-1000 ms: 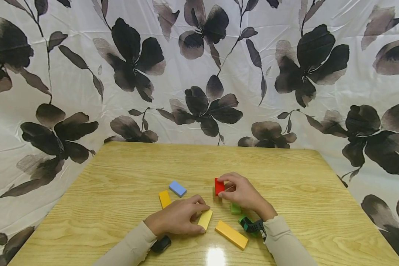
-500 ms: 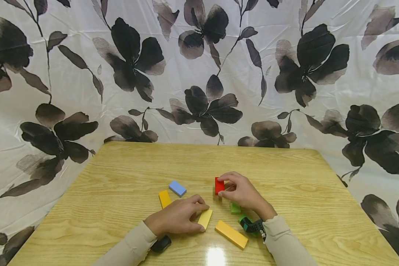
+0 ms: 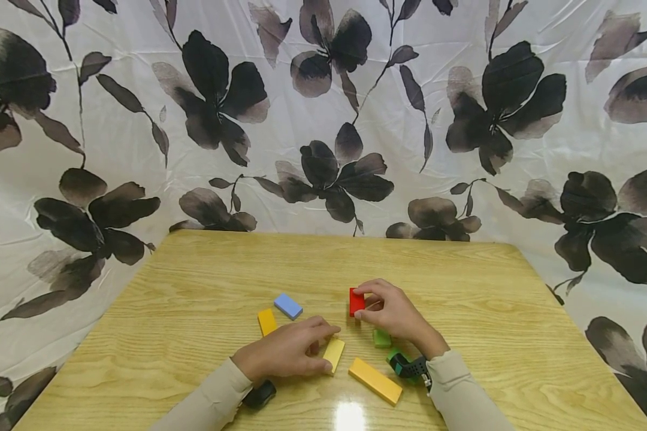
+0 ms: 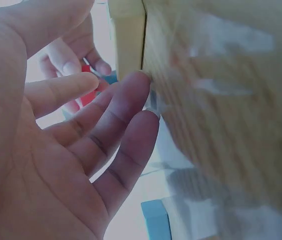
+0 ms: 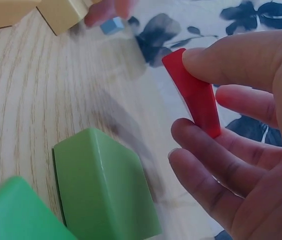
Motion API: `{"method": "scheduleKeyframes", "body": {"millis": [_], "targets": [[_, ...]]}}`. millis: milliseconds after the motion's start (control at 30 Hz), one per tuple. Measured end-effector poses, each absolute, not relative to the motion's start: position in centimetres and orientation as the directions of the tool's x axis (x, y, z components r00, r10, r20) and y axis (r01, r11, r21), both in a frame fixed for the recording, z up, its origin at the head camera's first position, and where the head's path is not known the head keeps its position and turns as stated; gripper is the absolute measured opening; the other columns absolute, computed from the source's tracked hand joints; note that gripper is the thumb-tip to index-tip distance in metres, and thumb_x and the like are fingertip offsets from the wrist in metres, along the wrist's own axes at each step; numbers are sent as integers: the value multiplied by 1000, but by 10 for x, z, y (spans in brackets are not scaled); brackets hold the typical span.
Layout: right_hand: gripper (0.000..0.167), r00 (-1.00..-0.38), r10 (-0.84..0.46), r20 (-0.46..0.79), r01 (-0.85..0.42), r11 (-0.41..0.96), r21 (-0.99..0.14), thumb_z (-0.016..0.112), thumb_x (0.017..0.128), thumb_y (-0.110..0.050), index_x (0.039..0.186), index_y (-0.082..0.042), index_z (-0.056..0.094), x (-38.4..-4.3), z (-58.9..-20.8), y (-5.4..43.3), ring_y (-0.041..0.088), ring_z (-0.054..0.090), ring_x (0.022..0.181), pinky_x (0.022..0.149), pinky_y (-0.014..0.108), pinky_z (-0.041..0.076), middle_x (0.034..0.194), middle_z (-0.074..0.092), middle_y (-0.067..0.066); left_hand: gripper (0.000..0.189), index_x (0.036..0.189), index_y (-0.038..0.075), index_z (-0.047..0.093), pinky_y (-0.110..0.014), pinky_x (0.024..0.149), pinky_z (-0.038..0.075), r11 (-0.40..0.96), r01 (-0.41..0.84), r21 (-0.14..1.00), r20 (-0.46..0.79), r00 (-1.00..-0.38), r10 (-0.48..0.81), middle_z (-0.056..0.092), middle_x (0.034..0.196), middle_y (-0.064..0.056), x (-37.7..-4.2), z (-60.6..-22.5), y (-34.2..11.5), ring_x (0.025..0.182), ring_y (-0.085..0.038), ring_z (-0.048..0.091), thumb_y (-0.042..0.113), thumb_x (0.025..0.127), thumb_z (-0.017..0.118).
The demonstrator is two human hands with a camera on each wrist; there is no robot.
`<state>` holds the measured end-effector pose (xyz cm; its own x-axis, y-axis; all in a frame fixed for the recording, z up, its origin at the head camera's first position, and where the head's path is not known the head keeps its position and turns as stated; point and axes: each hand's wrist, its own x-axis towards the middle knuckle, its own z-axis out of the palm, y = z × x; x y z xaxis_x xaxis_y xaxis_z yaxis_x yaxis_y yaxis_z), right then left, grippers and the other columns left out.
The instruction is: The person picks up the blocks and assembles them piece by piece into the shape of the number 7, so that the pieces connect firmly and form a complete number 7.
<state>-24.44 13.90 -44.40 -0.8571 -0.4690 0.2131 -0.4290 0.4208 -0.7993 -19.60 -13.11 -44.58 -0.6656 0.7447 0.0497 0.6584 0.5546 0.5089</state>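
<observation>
My left hand [image 3: 288, 350] is beside a pale yellow block [image 3: 335, 353] that lies on the table. Its index finger is lifted off the block's far end, and the thumb is at the near end. In the left wrist view the fingers are spread and relaxed near the yellow block [image 4: 129, 40]. My right hand [image 3: 392, 306] pinches a red block [image 3: 353, 304] between thumb and fingers. The right wrist view shows that red block [image 5: 199, 95] tilted and raised off the table, with a green block [image 5: 103, 185] below.
A long orange-yellow block [image 3: 375, 381] lies between the forearms. Another green block [image 3: 381, 338] and a brighter green one [image 5: 21, 215] are under the right wrist. An orange block [image 3: 266, 322] and a blue block [image 3: 288, 306] lie beyond the left hand. A floral cloth [image 3: 323, 120] hangs behind the table.
The left index finger has lifted away from the pale yellow block, which stays put. My right hand still holds the red block in nearly the same place.
</observation>
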Motion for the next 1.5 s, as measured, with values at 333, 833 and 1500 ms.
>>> {"method": "scheduleKeyframes", "body": {"millis": [333,833,1500], "targets": [[54,-885,-416,209,-393,426,-815,79,88,-17,137,-6,60,-245,-448,137,19,68,96,77,31,56,129,57,6,49,141,12,58,-22,75,50,547,633,548,67,-685,725,57,124,0,-202,-439,-146,87,-2,57,38,100,63],[71,-915,-355,190,-334,404,-852,81,86,-16,147,0,48,-244,-444,136,21,64,101,80,29,54,136,51,10,43,138,13,61,-26,78,52,587,603,540,97,-738,668,56,125,-1,-207,-431,-160,91,-3,58,33,100,64],[66,-937,-334,98,-174,205,-963,77,86,-3,143,-1,44,-243,-444,133,28,62,100,76,28,53,136,49,19,42,136,11,63,-31,82,54,629,581,517,129,-779,613,60,122,0,-219,-428,-183,97,-6,61,34,101,63]]}}
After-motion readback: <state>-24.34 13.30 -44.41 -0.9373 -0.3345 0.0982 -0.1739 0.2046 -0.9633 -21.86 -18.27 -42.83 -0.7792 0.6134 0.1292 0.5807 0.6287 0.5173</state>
